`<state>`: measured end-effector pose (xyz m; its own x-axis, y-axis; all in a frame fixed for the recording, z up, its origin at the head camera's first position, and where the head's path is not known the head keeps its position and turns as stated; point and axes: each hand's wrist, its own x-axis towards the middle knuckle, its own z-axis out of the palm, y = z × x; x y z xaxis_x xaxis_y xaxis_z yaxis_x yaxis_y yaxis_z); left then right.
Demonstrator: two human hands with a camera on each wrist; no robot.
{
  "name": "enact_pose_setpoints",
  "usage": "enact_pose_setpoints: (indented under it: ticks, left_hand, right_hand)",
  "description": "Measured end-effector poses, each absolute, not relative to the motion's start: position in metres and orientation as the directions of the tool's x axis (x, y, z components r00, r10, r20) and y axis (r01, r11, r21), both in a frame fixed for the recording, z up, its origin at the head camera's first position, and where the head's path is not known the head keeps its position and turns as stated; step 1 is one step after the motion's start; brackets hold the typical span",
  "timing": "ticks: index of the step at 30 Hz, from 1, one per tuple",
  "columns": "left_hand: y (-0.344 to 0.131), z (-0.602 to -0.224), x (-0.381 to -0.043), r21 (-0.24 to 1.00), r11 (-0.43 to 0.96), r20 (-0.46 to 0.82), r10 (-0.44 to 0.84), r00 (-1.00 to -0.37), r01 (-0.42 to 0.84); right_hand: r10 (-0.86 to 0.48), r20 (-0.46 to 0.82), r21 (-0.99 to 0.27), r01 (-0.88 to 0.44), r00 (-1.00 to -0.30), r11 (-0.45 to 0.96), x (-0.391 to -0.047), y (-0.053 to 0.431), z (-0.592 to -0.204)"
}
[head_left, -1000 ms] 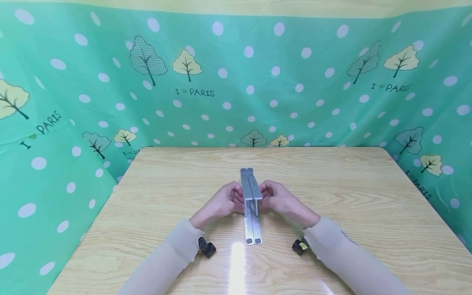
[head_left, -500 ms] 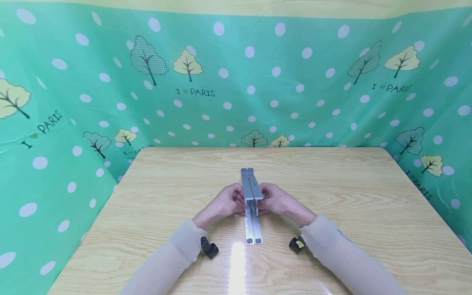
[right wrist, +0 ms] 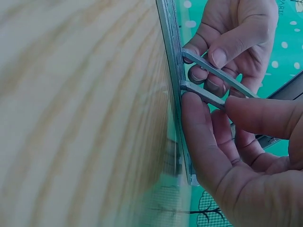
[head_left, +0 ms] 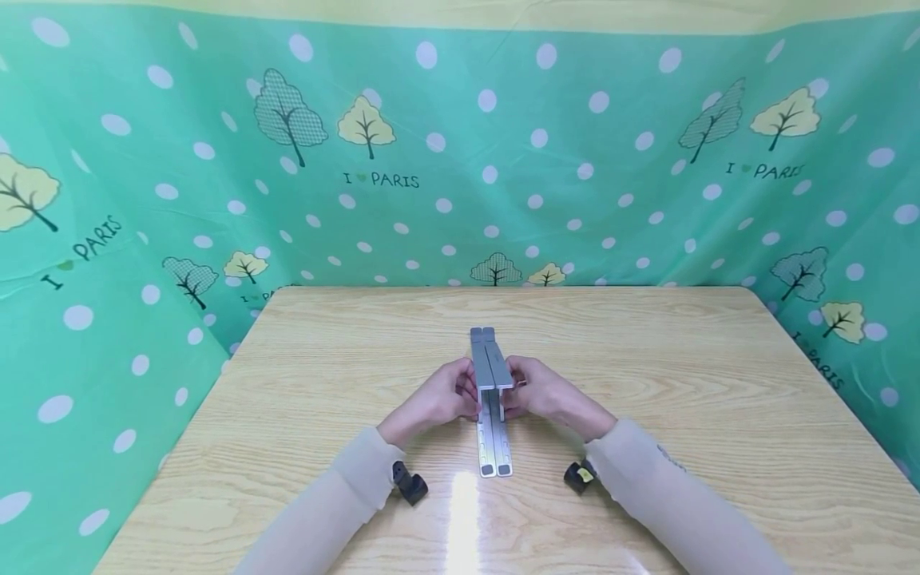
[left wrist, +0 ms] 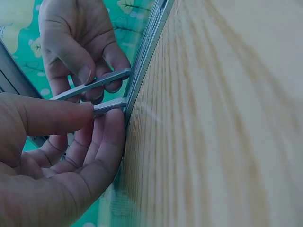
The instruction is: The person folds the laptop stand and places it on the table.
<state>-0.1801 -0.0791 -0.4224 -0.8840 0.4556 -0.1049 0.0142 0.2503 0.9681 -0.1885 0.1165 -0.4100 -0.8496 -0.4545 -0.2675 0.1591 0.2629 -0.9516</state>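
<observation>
A grey metal folding laptop stand point(head_left: 492, 367) stands on the table, its slotted base bars lying side by side and its top bars raised at a slant. On its left side my left hand point(head_left: 444, 393) pinches one support leg point(left wrist: 108, 105) between thumb and fingers. Opposite it, my right hand point(head_left: 544, 389) pinches the other support leg point(right wrist: 201, 92) the same way. In both wrist views the lower ends of the legs meet the base bars point(right wrist: 171, 61). The top bars partly cover the fingertips in the head view.
The wood-grain table point(head_left: 345, 335) extends around the stand. A green curtain point(head_left: 460, 216) with dots and trees hangs behind and along the sides. Small black devices, one at the left cuff point(head_left: 410, 484) and one at the right cuff point(head_left: 578, 477), sit close over the table.
Both hands have shifted slightly inward and toward the person, closing on the stand's legs, mostly in the first half second. The stand looks almost unchanged.
</observation>
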Motion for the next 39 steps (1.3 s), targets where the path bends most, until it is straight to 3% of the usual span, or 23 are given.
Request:
enact_pose_setpoints:
  ticks: [16, 28, 39]
  left_hand:
    - [-0.079, -0.408, -0.179, 0.961, 0.266, -0.054, 0.453, -0.89, 0.076]
    - [-0.082, -0.417, -0.186, 0.991, 0.133, -0.074, 0.409, -0.909, -0.021]
    - [-0.083, -0.415, -0.188, 0.993, -0.012, -0.106, 0.41, -0.906, -0.121]
  right_hand:
    - [-0.441, -0.233, -0.962, 0.14, -0.866, 0.233, -0.19, 0.118, -0.408]
    - [-0.474, -0.185, -0.978, 0.117, -0.861, 0.17, -0.192, 0.123, -0.404]
    - [-0.512, -0.177, -0.983, 0.176, -0.84, 0.051, -0.194, 0.127, -0.4]
